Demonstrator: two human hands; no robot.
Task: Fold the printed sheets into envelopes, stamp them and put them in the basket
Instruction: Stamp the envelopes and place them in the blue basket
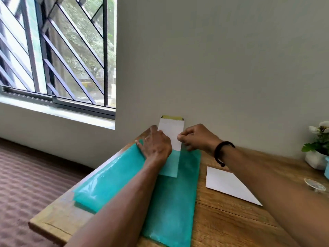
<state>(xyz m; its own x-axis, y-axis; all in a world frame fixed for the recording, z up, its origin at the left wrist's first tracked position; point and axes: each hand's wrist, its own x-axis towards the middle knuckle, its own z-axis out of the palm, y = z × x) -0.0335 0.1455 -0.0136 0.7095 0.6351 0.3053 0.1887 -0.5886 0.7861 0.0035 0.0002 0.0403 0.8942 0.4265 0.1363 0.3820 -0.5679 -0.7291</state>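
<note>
Folding the sheet at the far edge

Left hand point(156, 145) presses flat on the folded sheet point(170, 139); right hand point(195, 138) pinches its edge. If the flat hand slips, the crease may go crooked.

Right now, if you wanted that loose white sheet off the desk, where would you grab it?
Probably by its near pointed corner, coming from the right. The white sheet lies flat on the desk, so no edge is raised; that corner is narrow and lies apart from the green sheet, easy to pinch or slide up.
</note>
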